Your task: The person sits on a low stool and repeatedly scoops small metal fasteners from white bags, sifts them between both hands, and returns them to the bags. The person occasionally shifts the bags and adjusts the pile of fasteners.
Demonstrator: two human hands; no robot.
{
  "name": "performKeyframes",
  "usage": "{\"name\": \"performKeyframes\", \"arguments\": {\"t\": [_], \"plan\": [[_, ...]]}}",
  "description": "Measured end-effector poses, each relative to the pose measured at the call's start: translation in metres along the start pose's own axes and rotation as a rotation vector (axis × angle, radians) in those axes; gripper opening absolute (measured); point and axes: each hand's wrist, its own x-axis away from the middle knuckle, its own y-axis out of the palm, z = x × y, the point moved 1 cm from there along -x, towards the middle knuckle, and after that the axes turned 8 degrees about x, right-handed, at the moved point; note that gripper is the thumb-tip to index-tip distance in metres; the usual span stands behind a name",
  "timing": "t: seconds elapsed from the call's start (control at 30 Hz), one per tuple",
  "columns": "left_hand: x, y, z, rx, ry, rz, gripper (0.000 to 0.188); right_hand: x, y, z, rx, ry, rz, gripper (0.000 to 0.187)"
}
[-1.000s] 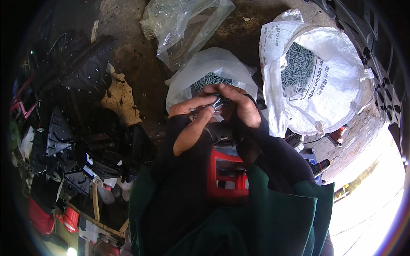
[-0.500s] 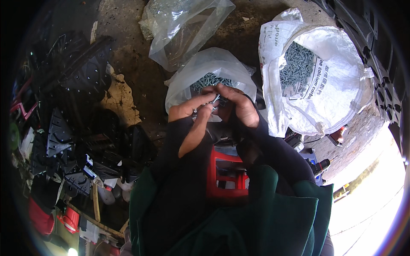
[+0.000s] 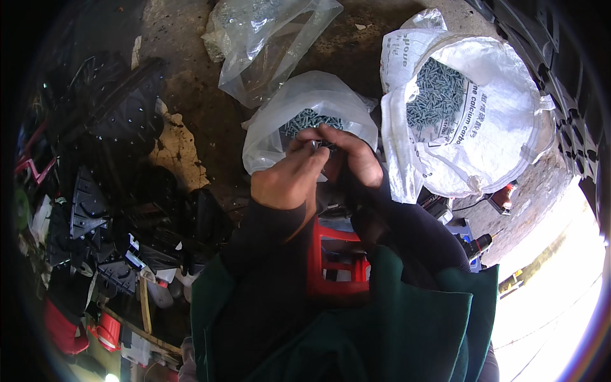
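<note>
My left hand (image 3: 281,181) is closed, its thumb and fingers pinched on screws beside my right fingertips. Curled in toward it, my right hand (image 3: 360,163) cups small metal screws (image 3: 322,146), partly hidden behind the fingers of both hands. Just beyond them stands a translucent plastic bag (image 3: 264,124), its mouth spread wide. Inside the bag lies a heap of bluish-grey screws (image 3: 310,120). To the right, a white woven sack (image 3: 503,143) with a rolled-back mouth holds more screws (image 3: 439,95) of the same colour.
A second clear plastic bag (image 3: 267,48) lies at the far side. Black plastic parts (image 3: 89,204) crowd the left. Below my hands is a red plastic stool (image 3: 315,258). A power drill (image 3: 480,244) lies at the right, near black lattice-like parts (image 3: 576,137).
My left hand has turned over and closed, its back now showing, and its fingers have come up against my right hand. The screws seen between the hands are now mostly covered.
</note>
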Motion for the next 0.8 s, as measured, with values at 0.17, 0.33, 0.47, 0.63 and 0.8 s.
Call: {"name": "performKeyframes", "arguments": {"t": [0.17,0.33,0.47,0.63,0.8], "plan": [[-0.003,0.009,-0.002,-0.092,0.183,0.053,0.032,-0.006,-0.006,0.007,-0.018,-0.022,-0.115,0.037],[-0.006,0.01,0.001,-0.098,0.227,0.074,0.029,-0.014,-0.031,0.018,-0.136,0.047,-0.209,0.035],[-0.009,0.014,-0.001,0.067,0.272,0.059,0.031,-0.023,-0.047,0.029,0.138,-0.023,-0.01,0.032],[-0.011,0.026,-0.009,0.157,0.364,0.121,0.037,-0.019,-0.053,0.021,0.185,0.057,0.066,0.031],[-0.012,0.02,-0.004,0.279,0.218,0.105,0.031,-0.014,-0.026,0.005,0.15,0.035,-0.038,0.031]]}}
